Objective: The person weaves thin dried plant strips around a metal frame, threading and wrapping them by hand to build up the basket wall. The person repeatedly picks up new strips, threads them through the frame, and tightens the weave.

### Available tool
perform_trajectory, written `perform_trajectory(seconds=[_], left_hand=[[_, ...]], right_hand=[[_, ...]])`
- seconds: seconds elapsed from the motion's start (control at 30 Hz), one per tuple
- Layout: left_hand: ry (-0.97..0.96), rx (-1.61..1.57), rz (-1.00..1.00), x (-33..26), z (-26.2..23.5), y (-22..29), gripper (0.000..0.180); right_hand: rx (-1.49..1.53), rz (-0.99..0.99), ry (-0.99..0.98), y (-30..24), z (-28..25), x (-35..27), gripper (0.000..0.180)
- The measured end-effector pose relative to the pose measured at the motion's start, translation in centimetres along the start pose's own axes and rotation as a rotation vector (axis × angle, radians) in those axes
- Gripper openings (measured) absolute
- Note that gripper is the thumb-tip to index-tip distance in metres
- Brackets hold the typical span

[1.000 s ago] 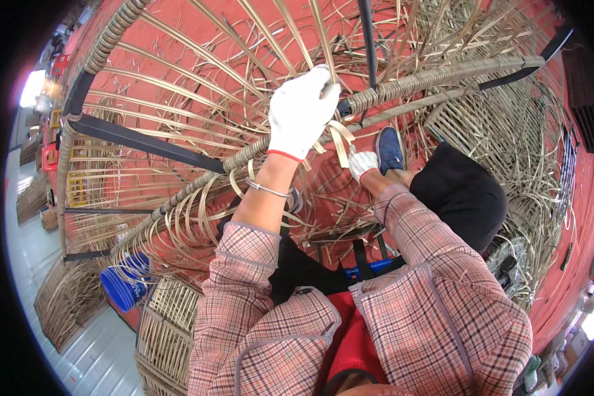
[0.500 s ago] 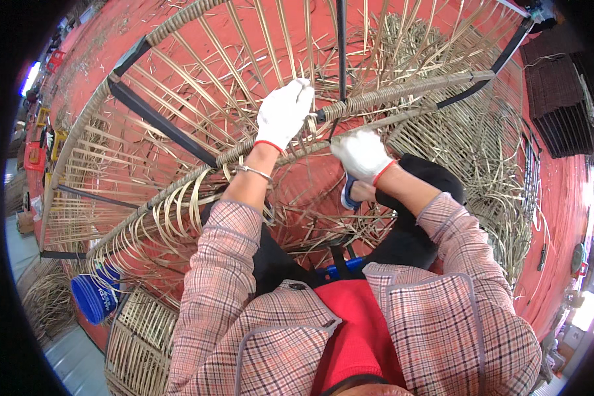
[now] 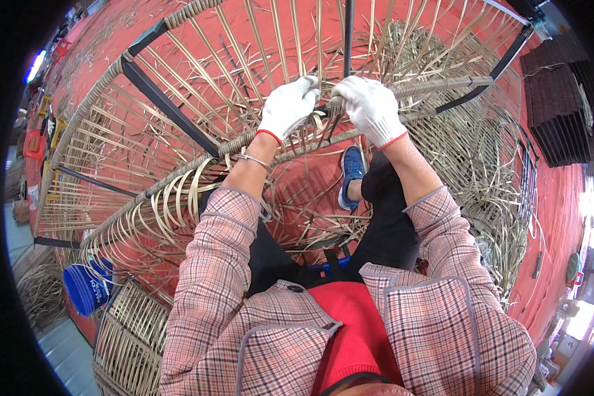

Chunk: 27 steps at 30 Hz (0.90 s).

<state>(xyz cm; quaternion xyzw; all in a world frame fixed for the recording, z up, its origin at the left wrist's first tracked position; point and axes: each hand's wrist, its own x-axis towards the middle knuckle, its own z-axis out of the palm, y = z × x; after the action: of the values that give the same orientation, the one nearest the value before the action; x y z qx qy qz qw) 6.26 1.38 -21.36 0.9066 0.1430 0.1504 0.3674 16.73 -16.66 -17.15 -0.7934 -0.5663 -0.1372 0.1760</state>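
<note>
Both of my hands wear white knit gloves with red cuffs and meet at a curved rail wrapped in tan rattan strips (image 3: 435, 88), part of a large black metal frame (image 3: 168, 109). My left hand (image 3: 288, 109) is closed at the rail, its fingertips pinched where a loose rattan strip (image 3: 319, 117) curls out below. Just to its right, my right hand (image 3: 369, 109) is curled over the wrapped rail, knuckles up. A short dark stretch of bar shows between the hands. The fingertips are partly hidden. Long rattan strands (image 3: 257, 43) fan out from the rail across the frame.
Loose rattan loops (image 3: 178, 195) hang from the rail at left. A blue bucket (image 3: 86, 288) and a slatted rattan panel (image 3: 132, 330) sit at lower left. Woven strips (image 3: 472, 155) lie at right, near stacked dark brown panels (image 3: 561, 99). Scraps litter the red floor (image 3: 297, 188).
My right hand has moved up and left from below the rail onto it, beside my left hand. The left hand stays nearly in place. My blue shoe is now more exposed.
</note>
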Motion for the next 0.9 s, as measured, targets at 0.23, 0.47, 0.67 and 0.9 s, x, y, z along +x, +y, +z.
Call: perform_trajectory(seconds=[0.23, 0.47, 0.67, 0.9], left_hand=[[-0.125, 0.163, -0.121, -0.9, -1.0, 2.2, 0.047], [-0.196, 0.284, -0.053, -2.7, -1.2, 3.4, 0.048], [-0.015, 0.45, 0.075, -3.0, 0.6, 3.3, 0.054], [-0.001, 0.514, 0.125, -3.4, 0.8, 3.6, 0.047]], right_hand=[[0.083, 0.074, 0.03, -0.4, 1.0, 0.5, 0.008], [0.057, 0.061, 0.021, 0.0, 1.9, 0.9, 0.009], [0.033, -0.015, 0.087, 0.2, 1.5, 0.7, 0.009], [0.054, -0.033, 0.003, -0.3, 0.1, 0.8, 0.015]])
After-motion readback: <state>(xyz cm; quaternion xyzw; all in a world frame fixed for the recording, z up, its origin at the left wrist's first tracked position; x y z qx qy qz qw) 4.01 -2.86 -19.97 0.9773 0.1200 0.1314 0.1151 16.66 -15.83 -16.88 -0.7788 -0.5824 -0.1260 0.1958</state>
